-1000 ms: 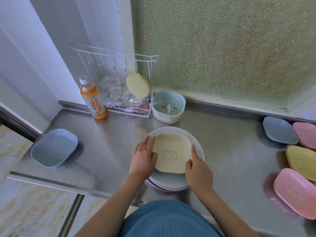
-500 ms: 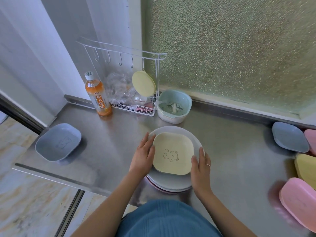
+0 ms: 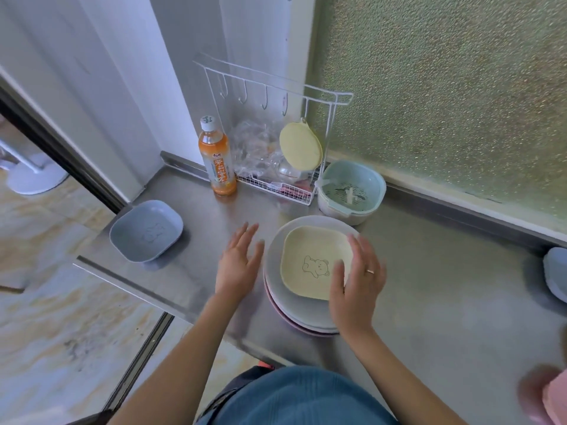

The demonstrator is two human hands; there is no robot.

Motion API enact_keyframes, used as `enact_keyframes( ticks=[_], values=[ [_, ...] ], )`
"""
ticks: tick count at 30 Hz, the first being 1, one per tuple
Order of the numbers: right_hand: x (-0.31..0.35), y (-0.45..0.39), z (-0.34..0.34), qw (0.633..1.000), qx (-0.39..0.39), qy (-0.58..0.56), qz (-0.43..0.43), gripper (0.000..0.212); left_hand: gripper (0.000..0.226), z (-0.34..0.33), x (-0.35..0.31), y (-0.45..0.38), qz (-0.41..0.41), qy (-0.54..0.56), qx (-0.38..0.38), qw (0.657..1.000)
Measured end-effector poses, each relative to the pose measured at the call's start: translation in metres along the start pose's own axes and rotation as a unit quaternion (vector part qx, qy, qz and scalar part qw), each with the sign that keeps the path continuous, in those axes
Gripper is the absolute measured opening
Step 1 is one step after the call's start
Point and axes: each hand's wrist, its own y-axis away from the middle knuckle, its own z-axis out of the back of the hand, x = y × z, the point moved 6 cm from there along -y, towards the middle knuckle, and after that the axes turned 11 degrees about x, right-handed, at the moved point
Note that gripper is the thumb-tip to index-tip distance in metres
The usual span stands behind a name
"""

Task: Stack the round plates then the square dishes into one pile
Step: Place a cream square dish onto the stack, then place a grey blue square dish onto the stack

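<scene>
1. Yellow square dish [image 3: 316, 262] sits centred on the round plates [image 3: 294, 311].
2. Left hand [image 3: 237, 265], right hand [image 3: 357, 277] – fingers spread, empty.
3. Blue square dish [image 3: 146, 230] – advisable to lift it level by opposite rims.

Orange drink bottle [image 3: 217, 160] beside white wire rack [image 3: 276, 182]; teal strainer bowl [image 3: 352, 194] right.

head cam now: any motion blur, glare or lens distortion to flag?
Head view: both hands are smeared by motion blur, left hand and right hand, fingertips worst; the yellow square dish with its bear outline stays sharp. Soft glare streaks on the steel counter. Daylight diffuses through the frosted window. Wide-angle bending at the edges; the pink dish at bottom right is blurred.
</scene>
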Motion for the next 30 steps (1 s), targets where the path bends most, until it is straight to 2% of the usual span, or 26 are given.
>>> enact_keyframes(
  ticks=[2,4,8,13,16,21,25,27,30],
  values=[
    [0.041,-0.002,-0.013,0.994,0.042,-0.022,0.094,0.041,0.042,0.036,0.029,0.001,0.057,-0.079,-0.084,0.992],
    [0.077,-0.001,-0.033,0.981,0.104,-0.04,0.157,0.039,0.045,0.067,0.062,0.003,0.125,-0.126,-0.115,0.977],
    [0.12,0.014,-0.077,0.949,0.21,-0.075,0.224,0.038,0.052,0.097,0.122,0.005,0.216,-0.186,-0.081,0.955],
    [0.129,0.023,-0.113,0.93,0.276,-0.063,0.236,0.036,0.031,0.097,0.134,0.0,0.213,-0.237,-0.057,0.946],
    [0.127,0.021,-0.121,0.931,0.281,-0.069,0.224,0.035,0.021,0.088,0.122,0.001,0.179,-0.278,-0.065,0.942],
    [0.128,0.004,-0.124,0.942,0.272,-0.14,0.138,0.039,0.02,0.07,0.096,0.01,0.108,-0.25,-0.115,0.955],
    [0.127,-0.024,-0.112,0.939,0.259,-0.223,0.032,0.041,0.035,0.054,0.05,0.017,-0.015,-0.296,-0.148,0.944],
    [0.125,-0.04,-0.1,0.939,0.236,-0.251,-0.008,0.04,0.023,0.045,0.018,0.023,-0.105,-0.303,-0.173,0.931],
    [0.109,-0.062,-0.066,0.963,0.143,-0.228,-0.02,0.032,0.013,0.028,-0.028,0.032,-0.232,-0.299,-0.181,0.908]
  ],
)
